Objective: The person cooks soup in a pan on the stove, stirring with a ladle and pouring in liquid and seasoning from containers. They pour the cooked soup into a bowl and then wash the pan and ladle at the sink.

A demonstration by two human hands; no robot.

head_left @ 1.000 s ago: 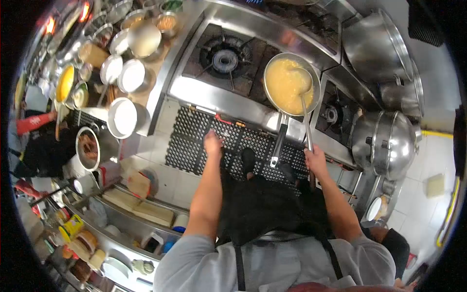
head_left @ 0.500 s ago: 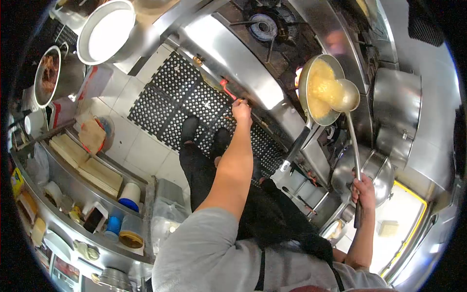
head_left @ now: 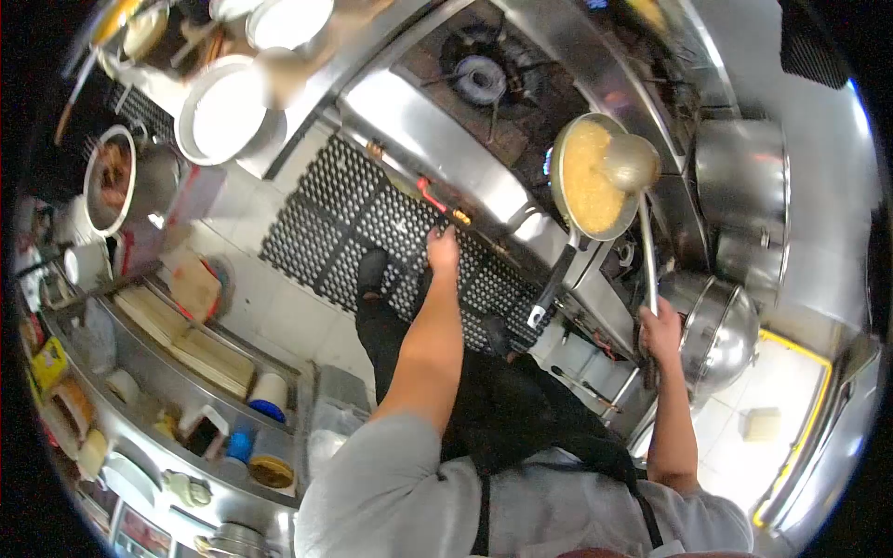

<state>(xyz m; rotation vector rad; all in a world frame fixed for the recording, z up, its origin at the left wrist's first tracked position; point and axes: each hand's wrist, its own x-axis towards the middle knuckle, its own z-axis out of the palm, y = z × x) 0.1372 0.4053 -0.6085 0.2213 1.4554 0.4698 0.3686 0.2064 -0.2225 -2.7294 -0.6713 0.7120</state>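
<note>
My right hand is wrapped round the handle of a long metal ladle, whose bowl is over the right side of a frying pan. Yellow, egg-like food fills much of the pan, which sits on the stove with its black handle pointing down toward me. My left hand hangs near the stove's front edge, just below a yellow knob and a red lever. Its fingers are curled, and whether they touch anything is too small to tell.
A burner lies left of the pan. Large steel pots stand at the right. White-filled bowls and a pot of meat are at upper left. Below them runs a counter with containers. A perforated black mat covers the floor.
My left hand went to the red lever and yellow knob, then drew back slightly. The ladle has moved to the pan's right side with my right hand. The view has turned and shifted.
</note>
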